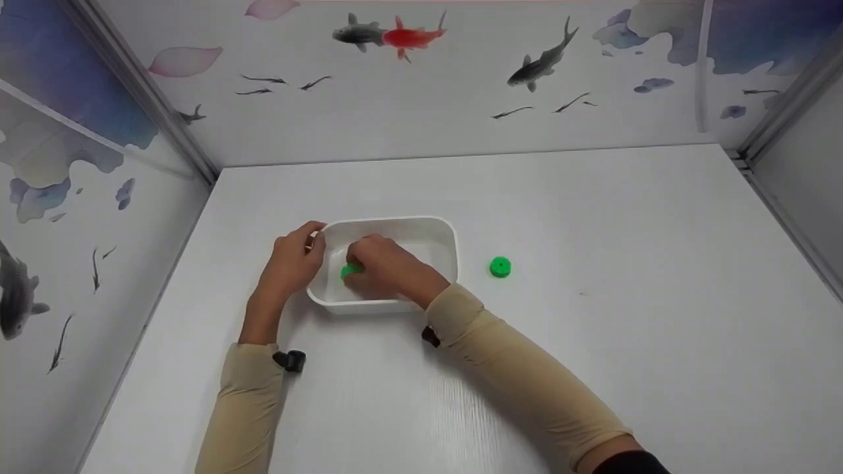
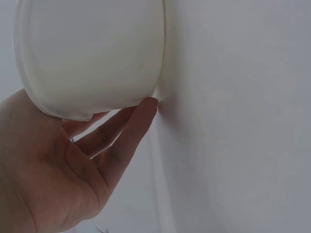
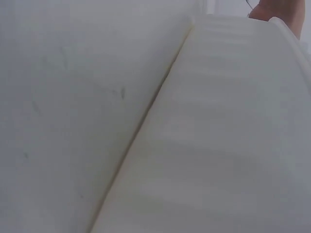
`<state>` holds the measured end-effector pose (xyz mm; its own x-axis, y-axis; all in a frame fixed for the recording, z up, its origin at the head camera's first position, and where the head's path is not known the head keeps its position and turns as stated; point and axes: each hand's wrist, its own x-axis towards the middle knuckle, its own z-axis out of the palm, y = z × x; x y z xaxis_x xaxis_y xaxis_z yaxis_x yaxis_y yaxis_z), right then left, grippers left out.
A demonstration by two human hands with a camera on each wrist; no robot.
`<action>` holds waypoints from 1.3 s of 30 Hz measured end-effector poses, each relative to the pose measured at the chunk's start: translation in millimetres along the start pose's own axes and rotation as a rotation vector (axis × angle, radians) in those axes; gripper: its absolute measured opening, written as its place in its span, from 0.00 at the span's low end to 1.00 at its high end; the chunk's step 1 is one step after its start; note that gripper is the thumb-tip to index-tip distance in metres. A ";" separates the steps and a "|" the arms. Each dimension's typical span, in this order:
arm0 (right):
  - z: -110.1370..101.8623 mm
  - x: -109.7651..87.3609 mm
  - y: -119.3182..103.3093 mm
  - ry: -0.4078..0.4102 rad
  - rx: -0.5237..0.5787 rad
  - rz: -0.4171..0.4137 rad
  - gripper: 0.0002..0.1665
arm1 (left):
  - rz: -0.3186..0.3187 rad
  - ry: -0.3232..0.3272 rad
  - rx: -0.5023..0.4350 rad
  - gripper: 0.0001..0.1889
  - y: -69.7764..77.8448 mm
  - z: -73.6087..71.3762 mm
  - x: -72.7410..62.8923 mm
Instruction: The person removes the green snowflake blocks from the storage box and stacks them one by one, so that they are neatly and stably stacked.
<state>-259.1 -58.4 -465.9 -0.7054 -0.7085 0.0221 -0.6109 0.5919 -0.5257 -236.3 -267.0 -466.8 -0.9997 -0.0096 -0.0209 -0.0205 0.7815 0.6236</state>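
A white rectangular tub (image 1: 448,247) stands on the table, its outer wall filling much of the right wrist view. My left hand (image 1: 296,260) holds the tub's left end. In the left wrist view, the left hand's fingers (image 2: 131,128) lie against the outside wall near the base, while the thumb is hidden behind the rim. Inside the tub, my right hand (image 1: 388,266) has its fingers curled at a green disc (image 1: 349,270), mostly covered by the hand. Another green disc (image 1: 500,266), with a small hole in its middle, lies right of the tub.
The white table (image 1: 625,263) extends around the tub. A back wall (image 1: 435,99) and a left wall (image 1: 79,230), both printed with fish, border it. A small dark camera (image 1: 291,361) sits at the left wrist.
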 end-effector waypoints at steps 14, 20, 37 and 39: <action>-20.2 -15.1 15.4 0.068 0.087 -0.090 0.17 | -0.001 0.005 0.013 0.22 1.8 -0.4 -1.0; -29.7 -29.2 24.2 0.125 0.096 -0.102 0.18 | 0.008 0.015 0.011 0.22 2.2 0.7 -1.2; -42.0 -67.3 48.2 0.339 0.151 -0.264 0.16 | 0.019 0.017 0.002 0.22 0.5 1.6 -1.7; -43.4 -71.9 50.5 0.344 0.153 -0.263 0.16 | 0.025 0.017 0.000 0.22 1.0 1.2 -1.7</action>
<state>-254.8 39.1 -457.1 -0.6274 -0.6431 0.4390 -0.7435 0.3274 -0.5830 -234.6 -265.4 -467.1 -1.0000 -0.0009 0.0082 0.0044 0.7818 0.6235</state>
